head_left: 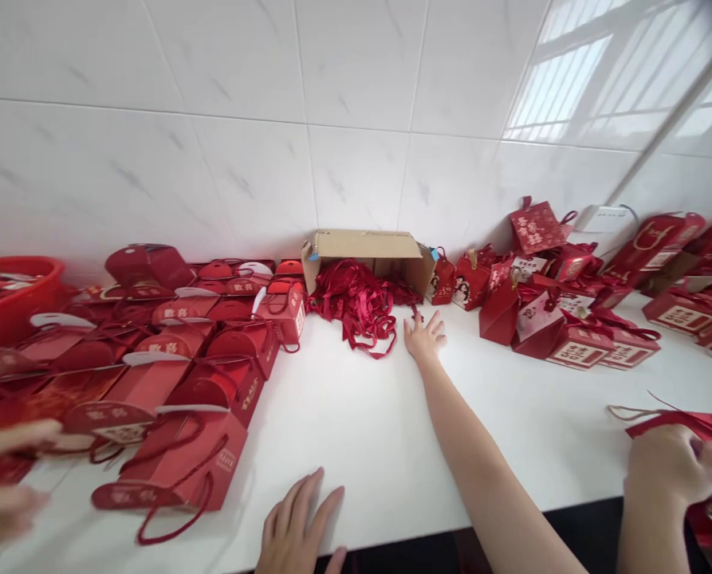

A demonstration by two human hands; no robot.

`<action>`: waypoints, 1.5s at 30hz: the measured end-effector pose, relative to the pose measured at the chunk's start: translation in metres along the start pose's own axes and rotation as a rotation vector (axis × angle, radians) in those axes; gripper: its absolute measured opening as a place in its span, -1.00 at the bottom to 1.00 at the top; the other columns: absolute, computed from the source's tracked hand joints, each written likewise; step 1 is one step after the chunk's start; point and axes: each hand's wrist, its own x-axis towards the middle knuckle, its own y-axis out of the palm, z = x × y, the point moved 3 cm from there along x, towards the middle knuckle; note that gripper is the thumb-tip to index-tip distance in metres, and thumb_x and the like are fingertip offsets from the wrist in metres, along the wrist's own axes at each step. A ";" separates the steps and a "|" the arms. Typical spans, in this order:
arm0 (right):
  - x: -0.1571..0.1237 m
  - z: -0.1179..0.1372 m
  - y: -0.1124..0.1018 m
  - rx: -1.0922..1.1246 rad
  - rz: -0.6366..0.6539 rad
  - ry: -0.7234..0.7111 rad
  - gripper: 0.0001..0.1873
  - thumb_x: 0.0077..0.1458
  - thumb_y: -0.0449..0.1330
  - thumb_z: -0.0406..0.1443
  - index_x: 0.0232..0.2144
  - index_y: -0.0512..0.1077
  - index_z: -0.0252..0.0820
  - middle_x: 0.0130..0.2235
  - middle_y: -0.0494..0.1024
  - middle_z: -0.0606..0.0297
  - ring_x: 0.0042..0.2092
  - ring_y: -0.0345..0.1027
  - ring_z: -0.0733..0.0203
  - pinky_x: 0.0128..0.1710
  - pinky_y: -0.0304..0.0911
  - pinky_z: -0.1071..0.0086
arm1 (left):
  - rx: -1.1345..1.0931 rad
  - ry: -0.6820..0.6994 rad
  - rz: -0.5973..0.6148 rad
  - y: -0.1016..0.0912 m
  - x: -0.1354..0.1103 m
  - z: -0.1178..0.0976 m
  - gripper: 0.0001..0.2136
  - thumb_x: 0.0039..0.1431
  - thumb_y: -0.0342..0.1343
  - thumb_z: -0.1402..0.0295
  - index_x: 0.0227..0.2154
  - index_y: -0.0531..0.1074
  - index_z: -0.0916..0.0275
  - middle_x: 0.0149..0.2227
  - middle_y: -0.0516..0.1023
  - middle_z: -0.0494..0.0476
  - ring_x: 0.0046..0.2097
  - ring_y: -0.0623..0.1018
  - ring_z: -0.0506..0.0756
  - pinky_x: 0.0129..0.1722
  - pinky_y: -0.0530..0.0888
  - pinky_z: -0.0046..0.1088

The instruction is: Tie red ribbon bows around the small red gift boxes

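My left hand (296, 526) rests near the front edge of the white table (356, 430), fingers stretched out and nothing in them. My right hand (426, 335) reaches far across the tabletop, its fingers spread and no object held. Just left of its fingertips lies a tangled heap of dark red ribbons (356, 299), spilling out of a cardboard box (367, 243) that lies on its side against the wall. Whether a fingertip touches the ribbon end beside it, I cannot tell.
Rows of red gift boxes (182, 454) with cord handles fill the left side. More red boxes (580, 347) stand at the right. A red basin (50, 279) sits far left. Other people's hands show at the left edge, blurred, and at right, a closed fist (672, 462) beside a red bag.
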 end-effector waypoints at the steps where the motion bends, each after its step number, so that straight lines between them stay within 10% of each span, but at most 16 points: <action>1: -0.002 -0.001 -0.001 0.008 -0.012 -0.003 -0.36 0.25 -0.20 0.03 0.29 0.02 -0.06 0.37 -0.33 -0.04 0.33 -0.37 -0.29 0.13 -0.22 -0.22 | -0.014 0.025 0.001 -0.004 0.000 -0.001 -0.55 0.15 0.03 0.31 0.14 0.30 -0.01 0.19 0.34 0.14 0.14 0.35 0.23 -0.03 0.41 -0.23; 8: -0.022 -0.008 -0.013 0.072 -0.075 -0.040 -0.40 0.24 -0.14 -0.03 0.26 0.05 -0.05 0.36 -0.34 -0.01 0.32 -0.30 -0.27 0.12 -0.09 -0.13 | -0.240 -0.096 0.046 -0.029 -0.003 -0.010 -0.60 0.20 0.00 0.37 0.11 0.27 0.08 0.18 0.28 0.21 0.17 0.30 0.20 0.06 0.38 -0.23; 14: -0.051 -0.008 -0.015 0.107 -0.048 -0.196 -0.42 0.24 -0.11 -0.10 0.26 0.07 -0.13 0.36 -0.32 0.00 0.33 -0.31 -0.25 0.14 -0.07 -0.13 | -0.085 -0.479 -0.584 -0.060 -0.023 0.033 -0.74 0.14 0.08 0.41 -0.11 0.23 0.26 -0.07 0.30 0.30 0.06 0.33 0.23 0.09 0.29 -0.06; 18: -0.078 0.016 -0.008 0.123 0.086 -0.490 -0.51 0.20 0.02 -0.19 0.18 0.23 -0.01 0.34 0.01 0.20 0.32 -0.15 -0.01 0.19 -0.04 0.05 | -0.003 -0.730 -0.756 -0.072 -0.028 0.078 -0.26 -0.08 0.27 0.21 0.10 0.05 0.41 0.09 0.11 0.48 0.17 0.19 0.35 0.05 0.33 -0.03; 24: -0.107 0.035 -0.006 0.177 0.237 -0.725 -0.62 0.21 0.03 -0.16 0.04 0.41 -0.01 0.19 0.33 0.19 0.24 0.09 0.07 0.22 -0.10 0.08 | -0.473 -0.792 -0.711 -0.075 -0.018 0.107 0.02 -0.23 0.34 0.14 0.25 -0.11 0.29 0.13 0.21 0.41 0.09 0.36 0.34 0.09 0.33 0.01; 34: -0.148 0.024 -0.038 0.481 0.235 -0.654 -0.86 0.03 0.24 -0.19 -0.40 0.59 -0.05 0.14 0.38 0.13 0.23 0.08 -0.17 0.17 -0.19 -0.20 | -0.584 -0.622 -0.449 -0.053 -0.037 0.074 -0.05 -0.03 0.23 0.18 0.32 -0.24 0.22 0.23 0.16 0.39 0.25 0.22 0.40 0.20 0.21 0.06; 39: -0.182 0.013 -0.086 0.754 0.190 -0.559 -0.70 0.20 0.03 -0.13 -0.28 0.48 -0.15 -0.27 0.54 0.15 -0.19 0.42 0.10 -0.11 0.28 0.15 | -0.831 -0.429 -0.235 -0.052 -0.020 0.053 -0.14 0.18 0.05 0.26 0.30 -0.50 0.06 0.36 -0.12 0.27 0.34 0.01 0.30 0.26 0.05 0.04; 45: -0.234 -0.008 -0.131 1.246 0.416 -0.335 -0.77 0.16 0.15 -0.14 -0.45 0.38 -0.14 -0.63 0.20 0.48 -0.54 0.10 0.37 -0.44 0.11 0.41 | -1.020 -0.246 -0.259 -0.074 0.017 0.037 -0.35 0.27 -0.14 0.32 0.32 -0.35 0.02 0.38 -0.18 0.14 0.36 -0.04 0.21 0.28 0.10 -0.06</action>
